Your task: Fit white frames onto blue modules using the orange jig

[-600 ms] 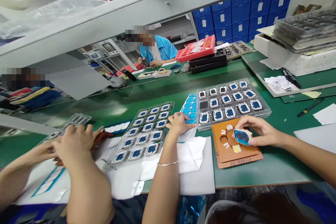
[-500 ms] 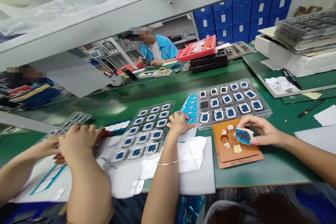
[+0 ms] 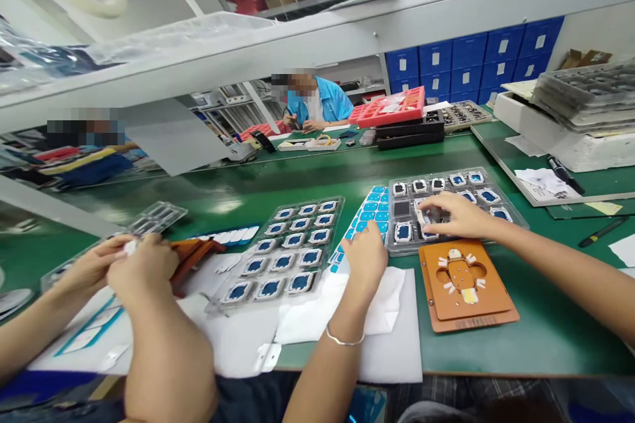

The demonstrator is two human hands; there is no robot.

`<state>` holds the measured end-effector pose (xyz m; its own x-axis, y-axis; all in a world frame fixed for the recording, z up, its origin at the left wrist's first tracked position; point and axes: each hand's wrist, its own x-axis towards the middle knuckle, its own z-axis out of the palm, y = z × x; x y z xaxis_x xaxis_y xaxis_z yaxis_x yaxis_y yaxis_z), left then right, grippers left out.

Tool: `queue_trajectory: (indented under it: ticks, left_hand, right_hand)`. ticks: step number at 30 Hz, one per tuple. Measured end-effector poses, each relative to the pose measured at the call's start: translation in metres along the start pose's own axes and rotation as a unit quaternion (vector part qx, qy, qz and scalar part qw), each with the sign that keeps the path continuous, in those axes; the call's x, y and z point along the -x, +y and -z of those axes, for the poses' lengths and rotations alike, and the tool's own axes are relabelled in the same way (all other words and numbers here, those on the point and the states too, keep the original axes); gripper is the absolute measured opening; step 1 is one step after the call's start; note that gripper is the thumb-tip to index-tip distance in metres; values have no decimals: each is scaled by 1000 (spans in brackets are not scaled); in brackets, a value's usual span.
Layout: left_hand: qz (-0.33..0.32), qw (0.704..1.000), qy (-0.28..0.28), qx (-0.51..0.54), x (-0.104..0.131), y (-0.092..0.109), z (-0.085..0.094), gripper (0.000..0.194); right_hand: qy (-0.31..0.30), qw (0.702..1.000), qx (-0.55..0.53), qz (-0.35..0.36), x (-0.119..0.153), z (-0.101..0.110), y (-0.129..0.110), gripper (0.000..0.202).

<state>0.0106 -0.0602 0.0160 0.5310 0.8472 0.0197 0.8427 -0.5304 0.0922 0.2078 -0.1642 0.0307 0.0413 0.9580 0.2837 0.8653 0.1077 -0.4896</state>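
My right hand point(image 3: 452, 215) reaches over a clear tray point(image 3: 514, 217) of small blue-faced square parts, its fingertips pinched on one small part point(image 3: 430, 217) in the tray's middle. Just below it lies an orange fixture plate point(image 3: 489, 307) with its nest bare. My left hand point(image 3: 368, 255), a bracelet on its wrist, rests knuckles-up on the lower edge of a blue sticker sheet point(image 3: 370, 211) and a white foam pad point(image 3: 391, 344). Its fingers are curled under and hidden.
A second clear tray point(image 3: 338, 202) of parts lies to the left. A co-worker's two hands point(image 3: 124, 264) work at the far left over another orange plate. A pen point(image 3: 602, 231), a marker point(image 3: 565, 175), a red tray point(image 3: 391, 106) and stacked trays point(image 3: 585, 92) lie beyond.
My right hand left the orange fixture with the blue-faced part and moved up onto the tray. My left hand slid down to the sticker sheet's near edge. The view tilted upward.
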Motion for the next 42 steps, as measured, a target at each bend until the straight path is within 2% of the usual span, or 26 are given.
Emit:
queue_trajectory:
  ticks: [2, 4, 7, 9, 12, 14, 16, 19, 22, 27, 32, 35, 38, 42]
  left_hand:
    - [0, 1000, 24, -1, 5, 3, 2, 29]
    - [-5, 999, 47, 3, 9, 3, 4, 27]
    - [-33, 995, 88, 28, 15, 3, 2, 23]
    - [-93, 981, 145, 91, 19, 3, -2, 19]
    - [-244, 920, 216, 219, 28, 4, -8, 14]
    - [-337, 877, 205, 274, 36, 7, -9, 15]
    - [-392, 852, 169, 303, 42, 10, -8, 15]
    - [-433, 841, 124, 301, 48, 14, -7, 14]
    - [-475, 838, 82, 256, 48, 15, -6, 19]
    - [-533, 821, 17, 205, 44, 13, -5, 39]
    - [-555, 813, 18, 173, 40, 8, -2, 50]
    - [-544, 821, 9, 173, 37, 7, 2, 55]
    - [-526, 831, -5, 183, 36, 7, 5, 50]
    - [-549, 818, 2, 170, 38, 7, 5, 43]
  right_hand:
    - [-26, 997, 78, 8, -29, -9, 2, 42]
    - [-39, 993, 111, 3, -51, -17, 5, 44]
    - [-56, 988, 142, -8, -72, -21, 12, 38]
    - [-46, 984, 171, -34, -76, -16, 20, 33]
    - [-1, 967, 230, -108, -73, -1, 36, 35]
    - [7, 954, 259, -147, -67, 8, 48, 35]
    - [-9, 950, 269, -158, -61, 13, 58, 36]
    - [-30, 956, 254, -143, -52, 12, 67, 36]
    - [-31, 969, 211, -125, -48, 10, 72, 30]
    - [31, 986, 115, -112, -43, 18, 74, 30]
    - [97, 991, 25, -93, -12, 28, 57, 37]
    - [126, 988, -74, -51, 25, 28, 35, 35]
    - [130, 975, -179, -14, 63, 22, 10, 26]
    - [129, 962, -237, -49, 98, 15, -10, 21]
